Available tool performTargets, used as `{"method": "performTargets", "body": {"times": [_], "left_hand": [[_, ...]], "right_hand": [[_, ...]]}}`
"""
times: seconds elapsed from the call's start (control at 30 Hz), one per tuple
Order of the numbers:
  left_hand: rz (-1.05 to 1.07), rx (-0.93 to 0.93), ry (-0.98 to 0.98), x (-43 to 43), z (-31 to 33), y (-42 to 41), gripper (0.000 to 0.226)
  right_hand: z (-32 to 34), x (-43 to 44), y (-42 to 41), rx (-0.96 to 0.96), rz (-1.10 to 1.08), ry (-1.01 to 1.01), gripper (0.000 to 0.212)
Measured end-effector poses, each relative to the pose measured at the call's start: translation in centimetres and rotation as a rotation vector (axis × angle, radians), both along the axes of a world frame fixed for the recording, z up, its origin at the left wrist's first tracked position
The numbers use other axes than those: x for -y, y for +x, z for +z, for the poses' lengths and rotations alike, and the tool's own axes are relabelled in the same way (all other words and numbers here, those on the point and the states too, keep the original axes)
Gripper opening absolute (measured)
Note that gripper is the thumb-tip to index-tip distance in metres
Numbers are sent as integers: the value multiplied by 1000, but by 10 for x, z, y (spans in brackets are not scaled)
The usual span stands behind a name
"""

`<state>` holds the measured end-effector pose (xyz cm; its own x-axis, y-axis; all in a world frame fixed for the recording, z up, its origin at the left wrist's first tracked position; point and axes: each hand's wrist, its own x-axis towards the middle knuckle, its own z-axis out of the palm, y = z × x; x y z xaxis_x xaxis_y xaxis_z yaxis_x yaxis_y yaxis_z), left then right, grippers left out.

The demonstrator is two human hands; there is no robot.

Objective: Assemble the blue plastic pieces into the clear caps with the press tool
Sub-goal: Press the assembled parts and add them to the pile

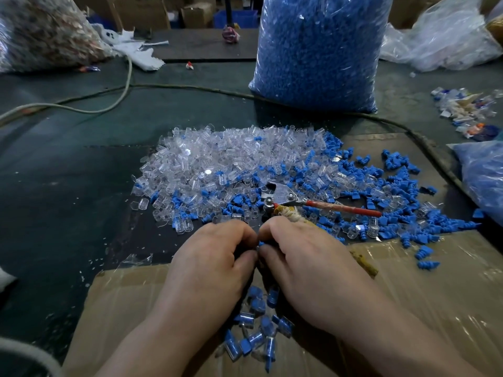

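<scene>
Low and centre, knuckles up: left hand (215,257) and right hand (302,265) brought close together, fingers curled. Thumb and forefinger tips of both pinching at a small blue piece (261,243) (only a sliver showing between the fingertips, so no telling whether a cap sits there too).

Lying just beyond the knuckles, on scattered parts: press tool (281,194), metal head toward the left, red handle pointing right. Second handle wrapped in pale cloth, running under the right hand and showing again beside the wrist; impossible to tell whether gripped or merely covered.

Heaped behind the tool on the dark green surface (68,172): clear caps (212,161), with loose blue pieces (394,170) mixed in and spilling rightward onto taped cardboard (435,289).

Piled between the wrists, in a gap in the cardboard: finished caps (257,336) with blue inside.

Standing upright farther back, right of centre: big clear bag (318,50) packed with blue parts. Curving across the surface in front of it: a dark cable (190,88).
</scene>
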<state>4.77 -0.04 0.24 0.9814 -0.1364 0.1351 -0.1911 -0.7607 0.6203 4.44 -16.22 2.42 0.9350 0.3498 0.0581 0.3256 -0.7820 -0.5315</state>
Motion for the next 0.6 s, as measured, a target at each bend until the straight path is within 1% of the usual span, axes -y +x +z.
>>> {"method": "performTargets", "body": {"times": [0.1, 0.23, 0.37, 0.43, 0.53, 0.6], "left_hand": [[62, 14, -72, 0, -2, -1, 15], [162, 88, -283, 0, -3, -2, 21], [137, 87, -405, 1, 1, -6, 20], [118, 66, -440, 1, 3, -6, 17], [106, 17, -499, 1, 3, -6, 17], [117, 0, -504, 1, 3, -6, 15]], "right_hand": [[-1, 0, 0, -12, -15, 82, 4], [0, 4, 2, 36, -95, 229, 3], [1, 3, 0, 36, -92, 328, 9], [1, 2, -1, 49, -68, 326, 15], [1, 1, -1, 106, -34, 224, 22], [2, 0, -2, 135, -7, 162, 28]]}}
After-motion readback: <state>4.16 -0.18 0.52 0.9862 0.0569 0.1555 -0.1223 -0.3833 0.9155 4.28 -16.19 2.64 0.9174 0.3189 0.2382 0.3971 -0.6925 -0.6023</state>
